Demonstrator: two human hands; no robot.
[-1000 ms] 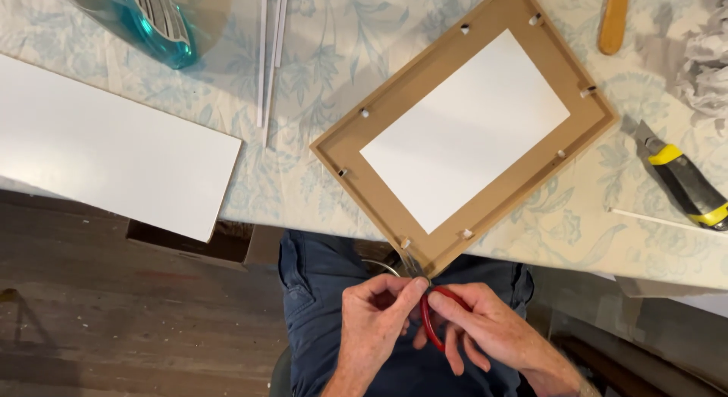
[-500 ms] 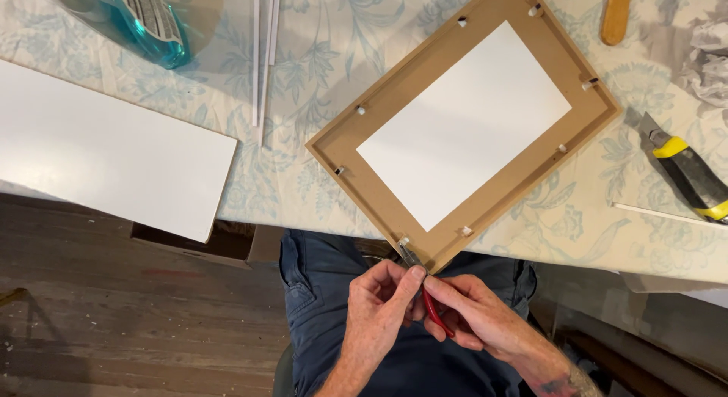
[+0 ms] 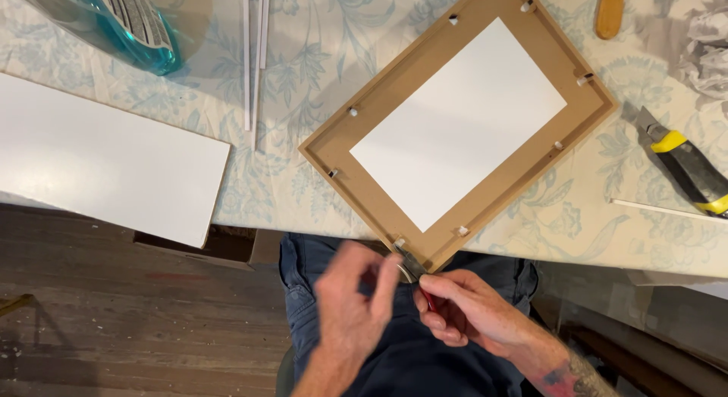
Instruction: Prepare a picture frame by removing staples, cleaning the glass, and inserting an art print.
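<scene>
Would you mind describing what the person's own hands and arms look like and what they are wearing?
Both hands are bare, without gloves or rings that I can make out. The left hand is blurred, its forearm uncovered. The right hand leads to a bare forearm bearing a multicoloured tattoo near the wrist. No sleeves are visible.

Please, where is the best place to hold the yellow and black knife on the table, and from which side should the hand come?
Probably the dark handle of the knife, between its two yellow bands. It lies flat at a slant on the tablecloth, with the metal tip pointing toward the picture frame. Come from above, fingers across the handle's long sides, away from the tip.
</scene>
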